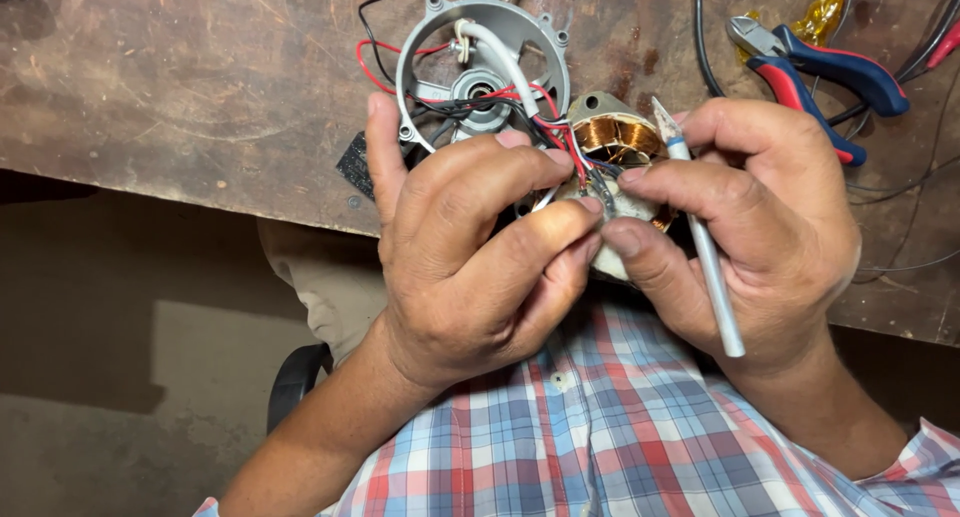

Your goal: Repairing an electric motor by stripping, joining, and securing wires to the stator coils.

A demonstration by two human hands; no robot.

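Observation:
My left hand [470, 247] and my right hand [750, 227] meet over a small electric motor stator with copper windings [612, 135], held near the bench edge. Both pinch its thin wires [580, 172] between thumb and fingers. My right hand also carries a slim silver pen-shaped tool [705, 247], its tip pointing up past the knuckles. Red, black and white leads run from the stator to a round grey metal motor housing [480, 47] lying on the bench just behind my left hand.
The worn brown wooden bench [180, 77] fills the top of the view. Red-and-blue-handled pliers [810, 62] lie at the upper right beside black cables [705, 37] and a yellow wrapper [822, 12]. A dark floor shows at the lower left.

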